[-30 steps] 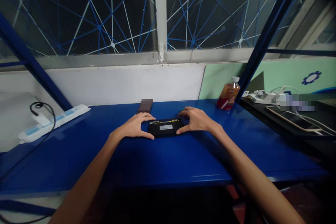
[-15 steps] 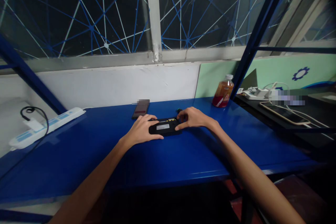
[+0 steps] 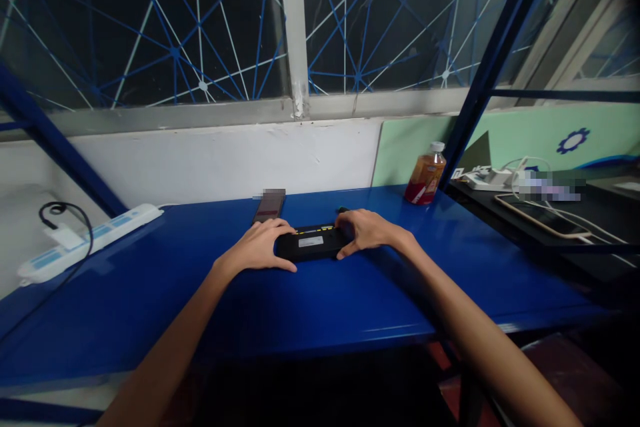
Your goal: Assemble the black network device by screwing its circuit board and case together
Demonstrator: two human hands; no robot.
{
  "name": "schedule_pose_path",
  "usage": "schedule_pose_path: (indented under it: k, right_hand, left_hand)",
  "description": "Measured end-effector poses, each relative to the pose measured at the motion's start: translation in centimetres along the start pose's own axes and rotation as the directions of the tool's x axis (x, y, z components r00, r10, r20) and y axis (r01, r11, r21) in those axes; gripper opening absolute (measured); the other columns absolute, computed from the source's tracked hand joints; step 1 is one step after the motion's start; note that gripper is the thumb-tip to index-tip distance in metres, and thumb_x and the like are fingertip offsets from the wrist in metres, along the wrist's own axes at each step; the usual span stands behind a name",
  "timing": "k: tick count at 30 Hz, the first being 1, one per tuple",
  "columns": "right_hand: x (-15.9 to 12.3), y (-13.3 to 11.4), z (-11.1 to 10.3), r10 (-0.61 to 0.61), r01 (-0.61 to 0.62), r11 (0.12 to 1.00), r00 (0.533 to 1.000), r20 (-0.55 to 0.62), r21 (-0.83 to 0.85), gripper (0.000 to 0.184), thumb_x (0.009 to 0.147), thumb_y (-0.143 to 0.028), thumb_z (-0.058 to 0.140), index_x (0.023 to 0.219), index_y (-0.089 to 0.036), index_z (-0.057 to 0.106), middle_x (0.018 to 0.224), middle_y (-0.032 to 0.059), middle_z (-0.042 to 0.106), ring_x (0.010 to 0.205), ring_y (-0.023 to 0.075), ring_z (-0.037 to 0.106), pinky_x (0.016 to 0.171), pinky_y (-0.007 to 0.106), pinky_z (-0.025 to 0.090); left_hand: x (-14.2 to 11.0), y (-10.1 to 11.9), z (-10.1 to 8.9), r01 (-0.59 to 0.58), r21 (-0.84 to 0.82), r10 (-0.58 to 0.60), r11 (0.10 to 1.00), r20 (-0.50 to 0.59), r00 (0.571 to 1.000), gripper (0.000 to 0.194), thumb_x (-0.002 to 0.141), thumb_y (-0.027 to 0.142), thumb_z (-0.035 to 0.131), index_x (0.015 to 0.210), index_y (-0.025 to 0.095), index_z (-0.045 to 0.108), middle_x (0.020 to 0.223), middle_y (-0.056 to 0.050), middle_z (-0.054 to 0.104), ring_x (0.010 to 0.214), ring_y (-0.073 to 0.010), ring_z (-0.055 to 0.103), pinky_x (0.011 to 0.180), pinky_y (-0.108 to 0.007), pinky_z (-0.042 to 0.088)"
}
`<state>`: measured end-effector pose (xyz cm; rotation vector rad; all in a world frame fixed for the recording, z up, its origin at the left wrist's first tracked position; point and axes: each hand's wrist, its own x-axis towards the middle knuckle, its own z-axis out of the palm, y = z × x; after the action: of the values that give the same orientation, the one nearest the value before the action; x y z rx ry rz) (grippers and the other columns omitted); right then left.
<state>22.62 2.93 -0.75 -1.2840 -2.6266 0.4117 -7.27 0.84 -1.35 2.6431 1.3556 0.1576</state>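
A flat black oblong case (image 3: 313, 251) lies on the blue table, with a pale label (image 3: 311, 241) on top and a row of yellow marks along its far edge. Around its left end is my left hand (image 3: 257, 245), thumb on the near side and fingers on the far side. My right hand (image 3: 364, 229) grips the right end in the same way, its fingers curled over the far corner. Just behind the right fingers shows a small dark greenish object (image 3: 343, 209), mostly hidden. Beyond my left fingers a dark phone (image 3: 270, 205) lies flat.
On the blue table (image 3: 320, 313), a drink bottle (image 3: 426, 175) stands at the back right and a white power strip (image 3: 107, 237) lies at the left. To the right, a dark desk holds a charging phone (image 3: 543, 215) and white cables. Blue posts (image 3: 493, 67) frame both sides.
My left hand has shifted left, uncovering more of the case's top. My right hand has closed further around the right end. The case looks slightly turned.
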Motion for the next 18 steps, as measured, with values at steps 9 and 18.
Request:
schedule_pose_path:
  k: [9,18]
  right_hand:
    - [0.2,-0.1,0.5,-0.005,0.006,0.999,1.0,-0.018,0.037,0.065,0.053,-0.059,0.082,0.098,-0.019,0.058,0.094,0.0058,0.064,0.076,0.0201,0.059,0.062,0.029,0.043]
    - [0.3,0.0,0.6,-0.036,0.037,0.999,0.999,-0.034,0.029,0.067,0.052,-0.059,0.082,0.099,-0.018,0.056,0.096,0.0058,0.061,0.081,0.0214,0.057,0.065,0.03,0.043]
  left_hand:
    - [-0.7,-1.3,-1.3,0.0,-0.126,0.005,0.992,0.042,0.999,0.082,0.064,0.069,0.068,0.132,0.029,0.051,0.138,-0.007,0.051,0.124,-0.0339,0.047,0.101,-0.045,0.036]
    - [-0.7,-2.4,-1.1,-0.014,-0.166,0.027,0.986,0.073,0.997,0.078,0.066,0.064,0.07,0.134,0.03,0.053,0.142,-0.005,0.05,0.128,-0.0313,0.047,0.105,-0.046,0.034]
